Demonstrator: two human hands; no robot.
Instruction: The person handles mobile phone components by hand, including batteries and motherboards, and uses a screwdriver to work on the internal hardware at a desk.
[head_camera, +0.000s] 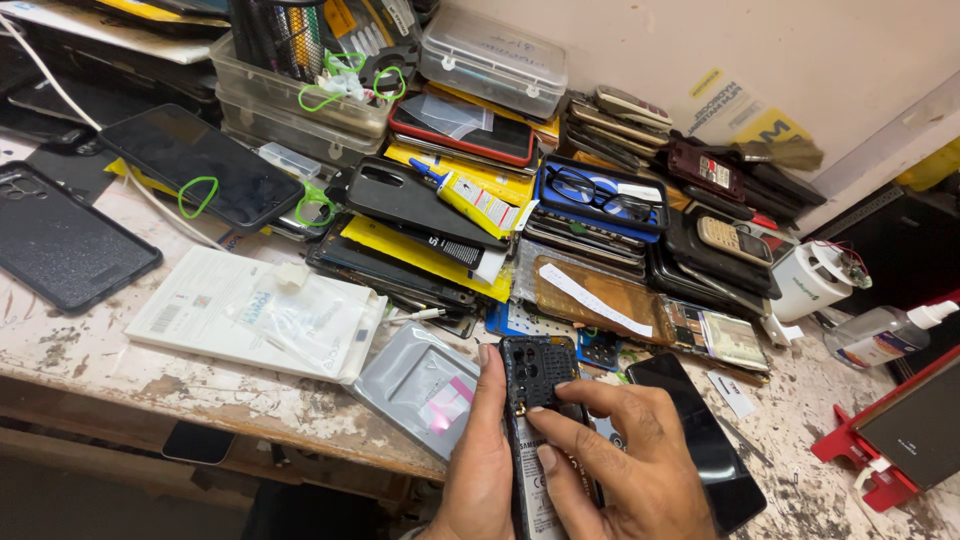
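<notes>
An opened phone (535, 430), its back cover off and its dark inner frame and battery label facing up, is being held upright over the near edge of the surface (90, 350), and the step in hand looks like working on its upper part near the camera cutouts. The left hand (480, 470) is gripping it along its left side, the thumb lying up the edge and the other fingers wrapped behind, so it is closed on the phone. The right hand (625, 465) is reaching across from the right, its fingers (570, 395) curled and narrow, the tips pressing on the frame just under the camera area; whether they are pinching a small part or only pressing cannot be told. Judging from this, the next move calls for a steady left grip and small, careful fingertip force, since the exposed parts look delicate. Just right of the fingers a black glass panel (705, 440) is lying flat on the surface; just left of them sits a clear plastic sleeve (420, 390) with a pink tab. Further left a white packet (250, 310) is resting, and beyond the fingertips a heap of phone cases and old handsets (600, 240) is piling up against the wall, with a yellow glue tube (465, 197) lying on it.
</notes>
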